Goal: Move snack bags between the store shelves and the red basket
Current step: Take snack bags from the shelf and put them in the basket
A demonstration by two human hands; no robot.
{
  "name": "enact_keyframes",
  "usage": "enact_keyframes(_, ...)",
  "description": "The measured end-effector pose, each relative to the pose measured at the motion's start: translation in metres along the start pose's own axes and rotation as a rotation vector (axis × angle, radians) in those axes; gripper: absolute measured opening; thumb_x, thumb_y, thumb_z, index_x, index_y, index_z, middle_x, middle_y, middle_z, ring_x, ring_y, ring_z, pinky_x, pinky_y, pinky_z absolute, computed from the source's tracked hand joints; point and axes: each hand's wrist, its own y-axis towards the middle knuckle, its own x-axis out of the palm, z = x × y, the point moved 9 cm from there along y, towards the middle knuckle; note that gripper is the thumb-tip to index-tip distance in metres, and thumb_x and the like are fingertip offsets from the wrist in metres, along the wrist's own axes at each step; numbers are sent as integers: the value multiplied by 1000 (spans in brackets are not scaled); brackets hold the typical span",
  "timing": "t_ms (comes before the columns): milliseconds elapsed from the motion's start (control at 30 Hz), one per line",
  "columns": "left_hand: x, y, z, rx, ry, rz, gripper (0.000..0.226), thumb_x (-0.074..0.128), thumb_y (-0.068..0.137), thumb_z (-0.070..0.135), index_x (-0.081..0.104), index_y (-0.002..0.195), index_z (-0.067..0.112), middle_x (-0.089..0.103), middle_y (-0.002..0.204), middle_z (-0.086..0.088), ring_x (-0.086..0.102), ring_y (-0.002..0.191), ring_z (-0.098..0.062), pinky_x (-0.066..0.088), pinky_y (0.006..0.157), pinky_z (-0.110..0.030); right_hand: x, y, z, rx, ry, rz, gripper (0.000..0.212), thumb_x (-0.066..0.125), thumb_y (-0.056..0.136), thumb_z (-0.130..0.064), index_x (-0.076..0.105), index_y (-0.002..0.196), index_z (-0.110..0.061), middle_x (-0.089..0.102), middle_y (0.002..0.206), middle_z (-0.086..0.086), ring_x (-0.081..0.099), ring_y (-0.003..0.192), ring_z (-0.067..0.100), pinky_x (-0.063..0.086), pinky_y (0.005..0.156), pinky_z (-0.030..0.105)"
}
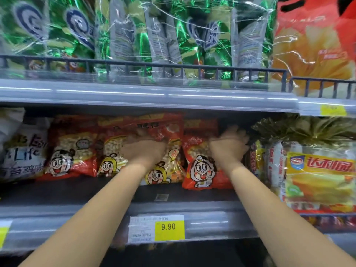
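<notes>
Several red snack bags with cartoon faces stand in a row on the middle shelf (pixel 192 197). My left hand (pixel 143 149) reaches in and grips the upper part of the central red snack bag (pixel 163 170), which leans forward in front of its neighbours. My right hand (pixel 229 143) is at the top right edge of another red bag (pixel 202 170), beside a gold-topped pack. Its fingers are motion-blurred, so their hold is unclear. The red basket is out of view.
Green foil bags (pixel 173 35) fill the upper shelf behind a dark rail (pixel 154 66); an orange-red bag (pixel 312 47) stands at its right. White bags (pixel 23 151) sit at the left and yellow-labelled packs (pixel 319 176) at the right. A 9.90 price tag (pixel 169 227) marks the shelf edge.
</notes>
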Motion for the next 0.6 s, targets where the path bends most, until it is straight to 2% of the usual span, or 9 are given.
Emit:
enact_keyframes(67,-26,-25,1,33,112,-3,92,16,76,86,53,133,24,42,146,-18,48,125,-38,38,105,-50,-22,-18,-25,-123,-115,-78,72,53,87,-50,31,141,-8,35,141,21,30,131,38,29,103,46)
enact_keyframes(133,-51,-56,4,108,123,51,86,30,83,79,41,139,15,47,139,-19,51,121,-37,43,99,-45,-41,-50,-44,-238,-224,-148,69,49,88,-54,35,140,-11,37,140,20,32,129,38,31,102,46)
enact_keyframes(233,-83,-130,-1,281,183,323,80,31,86,76,42,135,13,53,125,-17,50,114,-38,43,89,-45,-72,-121,-61,-456,-257,-86,61,47,85,-57,44,129,-15,46,125,15,41,115,35,37,92,46)
enact_keyframes(300,-83,-178,-15,384,205,430,78,29,85,73,48,130,12,57,114,-15,54,105,-37,45,82,-46,-82,-175,-60,-591,-256,-25,54,46,85,-57,50,117,-14,50,111,12,46,103,34,40,80,44)
enact_keyframes(400,-58,-234,-49,469,130,406,73,37,85,62,51,131,8,58,114,-16,54,106,-37,47,84,-48,-84,-246,-45,-691,-188,-17,52,47,79,-51,56,110,-11,54,101,13,50,91,33,40,70,43)
enact_keyframes(533,-13,-299,-95,543,213,349,66,46,87,52,51,135,6,55,126,-23,48,120,-43,42,97,-52,-67,-332,-18,-761,-157,-125,51,50,81,-44,58,116,-8,56,110,17,51,97,36,39,73,44)
enact_keyframes(600,11,-327,-121,543,260,276,66,48,87,50,52,134,5,53,129,-26,46,124,-45,41,100,-56,-55,-372,-1,-768,-183,-212,50,51,82,-42,57,118,-8,56,113,19,51,101,37,38,75,44)
